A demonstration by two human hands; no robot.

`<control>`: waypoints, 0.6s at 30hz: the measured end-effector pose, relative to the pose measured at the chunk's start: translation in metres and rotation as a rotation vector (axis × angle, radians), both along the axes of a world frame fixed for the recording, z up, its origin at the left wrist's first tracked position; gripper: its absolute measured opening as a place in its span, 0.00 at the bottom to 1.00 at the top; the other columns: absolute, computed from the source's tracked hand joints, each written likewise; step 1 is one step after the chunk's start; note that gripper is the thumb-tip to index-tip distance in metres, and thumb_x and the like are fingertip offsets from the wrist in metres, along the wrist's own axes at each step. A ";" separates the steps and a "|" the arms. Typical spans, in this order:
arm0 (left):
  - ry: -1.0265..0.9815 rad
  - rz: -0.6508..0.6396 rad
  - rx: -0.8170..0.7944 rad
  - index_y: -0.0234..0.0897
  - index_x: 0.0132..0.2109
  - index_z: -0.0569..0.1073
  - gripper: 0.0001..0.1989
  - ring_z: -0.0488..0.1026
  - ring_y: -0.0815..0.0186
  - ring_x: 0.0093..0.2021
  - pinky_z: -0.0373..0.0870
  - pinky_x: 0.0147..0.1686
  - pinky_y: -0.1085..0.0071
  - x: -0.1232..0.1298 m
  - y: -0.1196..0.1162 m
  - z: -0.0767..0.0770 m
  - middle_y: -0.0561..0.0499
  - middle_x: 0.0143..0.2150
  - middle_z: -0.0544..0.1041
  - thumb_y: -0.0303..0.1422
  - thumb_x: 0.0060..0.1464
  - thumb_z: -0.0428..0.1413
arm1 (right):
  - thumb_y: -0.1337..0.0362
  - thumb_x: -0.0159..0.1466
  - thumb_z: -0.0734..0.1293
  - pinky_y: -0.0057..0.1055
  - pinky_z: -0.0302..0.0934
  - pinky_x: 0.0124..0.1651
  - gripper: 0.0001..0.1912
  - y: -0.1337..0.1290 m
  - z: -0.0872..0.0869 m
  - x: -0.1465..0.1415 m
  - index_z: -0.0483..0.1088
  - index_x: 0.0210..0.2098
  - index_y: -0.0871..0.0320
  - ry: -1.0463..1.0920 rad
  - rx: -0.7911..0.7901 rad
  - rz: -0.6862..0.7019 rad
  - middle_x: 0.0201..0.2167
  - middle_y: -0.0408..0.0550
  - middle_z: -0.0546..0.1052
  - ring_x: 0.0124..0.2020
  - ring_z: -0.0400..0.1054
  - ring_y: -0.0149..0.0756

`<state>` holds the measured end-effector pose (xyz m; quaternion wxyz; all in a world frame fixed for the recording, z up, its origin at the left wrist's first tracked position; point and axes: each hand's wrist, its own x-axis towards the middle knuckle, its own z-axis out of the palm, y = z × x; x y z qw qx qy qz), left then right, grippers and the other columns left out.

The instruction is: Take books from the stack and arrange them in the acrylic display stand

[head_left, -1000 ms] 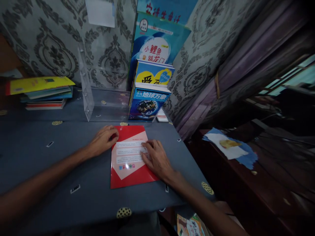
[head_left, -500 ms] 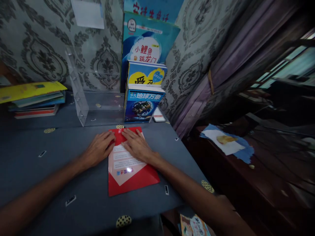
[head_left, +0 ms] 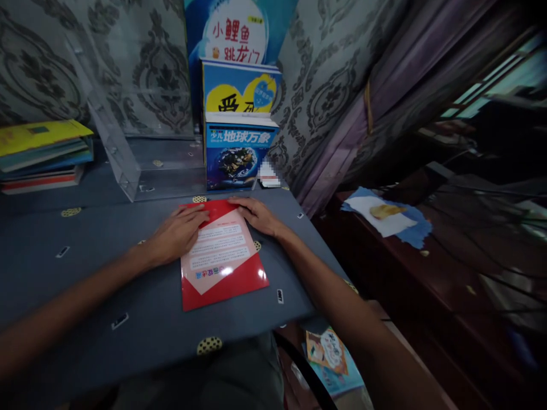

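Red book [head_left: 252, 276] lies flat on the grey-blue table [head_left: 149, 307], near its front edge, in front of the clear rack [head_left: 106, 134]; the print on its cover reads upside down from the wearer's side. Left hand [head_left: 179, 233]: palm down over the book's far left corner, fingers close together, nearly straight and pointing right across the red border; hand open, spread narrow. Left forearm enters from the lower left, low over the table, and slants up to the wrist, which lies left of the book. Right hand [head_left: 258, 216]: at the book's far right corner, fingers loosely bent and pointing left, fingertips at the far edge; hand open, not closed into a fist. Whether either hand pinches the cover cannot be told. Right forearm runs from the lower right up and to the left, crossing the table's right edge. Fingertips of the two hands are apart, with part of the red border between them. Beyond the book, the globe book [head_left: 237, 159] stands at the front of the rack's right part, taller books behind it. A pile of books [head_left: 43, 154] lies left of the rack. Right of the table, a blue cloth [head_left: 416, 230] lies under a white sheet [head_left: 387, 222] on a dark red surface [head_left: 431, 279].
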<state>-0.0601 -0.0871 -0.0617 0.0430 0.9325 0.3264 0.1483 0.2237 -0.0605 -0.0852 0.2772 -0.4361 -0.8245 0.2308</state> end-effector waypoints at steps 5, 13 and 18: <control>-0.052 -0.078 -0.042 0.36 0.58 0.69 0.18 0.64 0.56 0.68 0.60 0.64 0.49 0.037 0.010 -0.003 0.42 0.62 0.75 0.28 0.66 0.42 | 0.64 0.71 0.57 0.50 0.53 0.69 0.22 0.001 -0.001 0.001 0.67 0.63 0.52 -0.020 0.003 0.010 0.64 0.49 0.72 0.65 0.64 0.40; -0.062 -0.309 -0.118 0.38 0.61 0.68 0.22 0.66 0.59 0.66 0.59 0.65 0.53 0.060 -0.019 -0.002 0.44 0.64 0.73 0.23 0.63 0.44 | 0.66 0.70 0.59 0.50 0.50 0.70 0.24 0.002 -0.001 -0.001 0.66 0.64 0.55 -0.066 0.032 0.034 0.64 0.51 0.71 0.67 0.62 0.41; -0.047 -0.440 -0.212 0.40 0.60 0.68 0.28 0.66 0.63 0.67 0.55 0.67 0.53 0.060 -0.049 0.004 0.46 0.66 0.72 0.16 0.57 0.42 | 0.63 0.70 0.60 0.55 0.48 0.69 0.24 0.004 -0.002 0.000 0.65 0.64 0.56 -0.067 0.034 0.048 0.65 0.52 0.70 0.68 0.61 0.45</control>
